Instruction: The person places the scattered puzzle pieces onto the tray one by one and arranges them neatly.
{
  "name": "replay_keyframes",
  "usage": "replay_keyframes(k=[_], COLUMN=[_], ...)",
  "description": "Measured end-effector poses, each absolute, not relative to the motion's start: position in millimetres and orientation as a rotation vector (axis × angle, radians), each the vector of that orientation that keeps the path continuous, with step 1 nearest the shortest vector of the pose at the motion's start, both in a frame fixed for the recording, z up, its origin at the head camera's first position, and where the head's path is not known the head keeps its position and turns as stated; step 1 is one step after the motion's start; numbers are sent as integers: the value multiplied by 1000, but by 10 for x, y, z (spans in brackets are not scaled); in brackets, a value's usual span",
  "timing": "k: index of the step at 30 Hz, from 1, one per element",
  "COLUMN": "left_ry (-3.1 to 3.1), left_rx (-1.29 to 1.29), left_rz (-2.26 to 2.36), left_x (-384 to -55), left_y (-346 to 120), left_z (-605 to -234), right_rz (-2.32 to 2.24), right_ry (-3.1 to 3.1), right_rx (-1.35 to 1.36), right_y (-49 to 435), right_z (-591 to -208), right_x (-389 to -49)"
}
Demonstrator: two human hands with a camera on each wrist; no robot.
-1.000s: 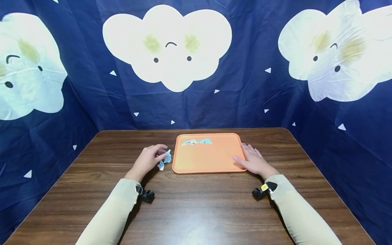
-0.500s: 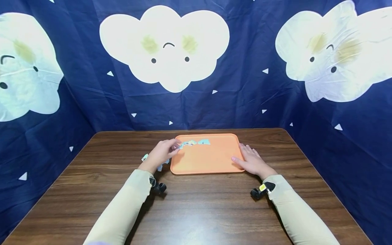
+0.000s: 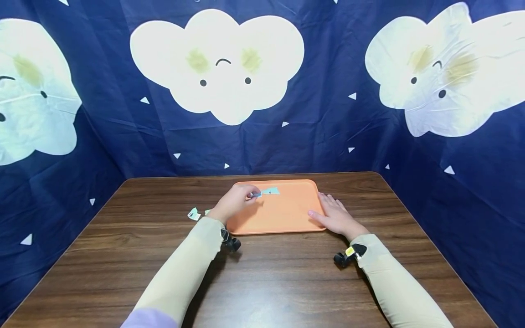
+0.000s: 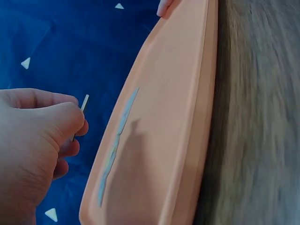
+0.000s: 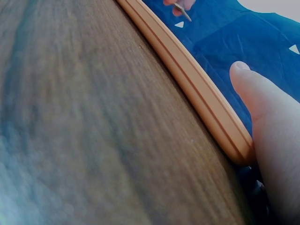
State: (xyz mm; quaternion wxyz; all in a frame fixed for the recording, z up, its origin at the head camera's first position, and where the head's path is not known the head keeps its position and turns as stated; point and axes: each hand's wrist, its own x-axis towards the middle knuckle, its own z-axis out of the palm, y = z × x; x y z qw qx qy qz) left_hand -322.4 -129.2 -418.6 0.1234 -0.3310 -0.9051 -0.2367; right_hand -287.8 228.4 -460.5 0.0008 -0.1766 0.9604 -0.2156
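My left hand (image 3: 235, 201) is over the left part of an orange tray (image 3: 287, 213). Between its thumb and fingers it pinches a thin, flat puzzle piece (image 4: 85, 103), seen edge-on in the left wrist view. Light-blue puzzle pieces (image 3: 272, 191) lie in a row near the tray's far side, partly hidden by this hand in the head view. The left wrist view shows the row of pieces (image 4: 115, 145) end to end, with the held piece raised apart from it. My right hand (image 3: 337, 217) rests with straight fingers on the tray's right edge, thumb over the rim.
Left of the tray, a loose puzzle piece (image 3: 193, 214) lies on the brown wooden table (image 3: 262, 273); the left wrist partly covers another piece (image 3: 207, 212). A dark blue curtain (image 3: 246, 146) with white clouds stands behind the table.
My left hand has moved right, from the loose pieces beside the tray to above the tray, carrying a puzzle piece. The right hand has stayed on the tray's edge.
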Motion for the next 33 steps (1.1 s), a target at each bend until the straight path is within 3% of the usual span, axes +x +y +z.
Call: replay_keyframes(k=[24,33], left_ry=[-2646,-2750], left_rx=[-1117,-1048], left_rz=[-589,-514], left_x=[-3642,-3674], left_y=[-599,-413], left_z=[-4319,-4302], right_rz=[-678,-691], right_ry=[3008,3004], right_rx=[-537,-536], right_y=[2320,2272], right_z=[-4589,-4593], right_x=[-2871,-2874])
